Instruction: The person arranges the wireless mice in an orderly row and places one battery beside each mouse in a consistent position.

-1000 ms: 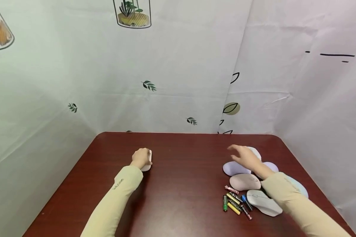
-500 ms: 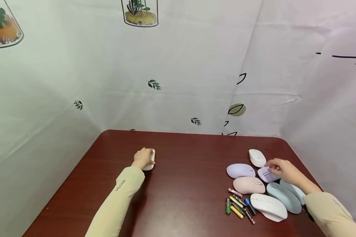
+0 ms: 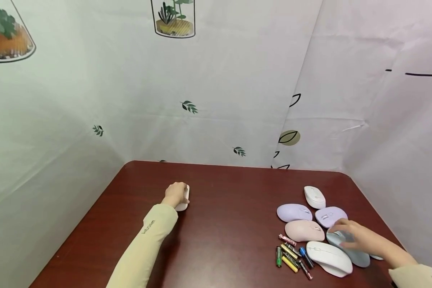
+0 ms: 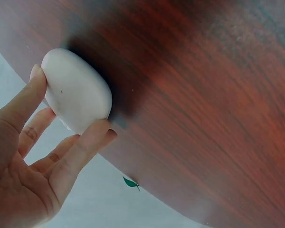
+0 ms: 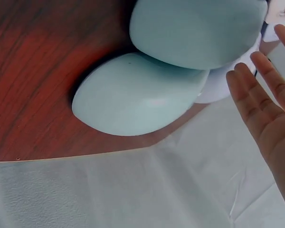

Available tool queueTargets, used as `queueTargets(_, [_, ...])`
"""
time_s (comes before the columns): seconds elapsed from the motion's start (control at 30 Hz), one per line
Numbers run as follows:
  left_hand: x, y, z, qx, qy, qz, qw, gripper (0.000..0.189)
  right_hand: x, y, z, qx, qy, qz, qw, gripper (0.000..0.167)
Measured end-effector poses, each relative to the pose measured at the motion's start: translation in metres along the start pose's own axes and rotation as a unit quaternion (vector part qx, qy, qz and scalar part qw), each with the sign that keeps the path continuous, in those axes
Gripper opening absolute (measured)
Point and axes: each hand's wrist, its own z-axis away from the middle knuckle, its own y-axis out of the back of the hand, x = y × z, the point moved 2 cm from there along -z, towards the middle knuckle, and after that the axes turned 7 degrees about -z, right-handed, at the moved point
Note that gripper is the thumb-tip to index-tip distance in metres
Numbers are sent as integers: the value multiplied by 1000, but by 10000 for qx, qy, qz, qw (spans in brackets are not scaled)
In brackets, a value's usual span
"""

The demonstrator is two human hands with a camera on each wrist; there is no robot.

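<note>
right hand (image 3: pixel 356 237) now over blue-grey mouse (image 3: pixel 358 258), half-spread, empty; left hand (image 3: pixel 175 194) in pinch-grip on white mouse (image 4: pixel 76 90)

the long left sleeve (image 3: pixel 145 244) is pale yellow, with small dark lettering (image 3: pixel 148 227) slanting near its broad cuff (image 3: pixel 167 211); the right sleeve (image 3: pixel 417 276) is a similar pale cream.

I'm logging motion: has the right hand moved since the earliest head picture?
Yes, the right hand moved rightward and nearer the camera, judged against the pink mouse.
</note>
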Motion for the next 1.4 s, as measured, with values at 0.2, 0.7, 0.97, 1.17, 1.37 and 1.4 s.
queueTargets(0.2, [1,-2,1,-24,-360,-79,9993,39,-1,-10,11,54,-115,635,9979,54])
queueTargets(0.7, [3,3,-1,19,-453,-18,9990,38,0,-1,3,-645,-730,615,9933,49])
queueTargets(0.97, [-6,0,3,78,-420,89,9991,40,-4,-8,-15,-1154,-1477,327,9817,38])
queueTargets(1.17, [-5,1,3,204,-441,91,9988,40,-4,-6,-18,-1156,-1693,303,9783,35])
queueTargets(1.37, [-6,2,5,197,-374,153,9990,41,-10,-2,-17,-1088,-2033,204,9728,34])
queueTargets(1.4, [-7,2,6,188,-349,172,9991,42,-11,-2,-17,-1017,-1968,165,9750,34])
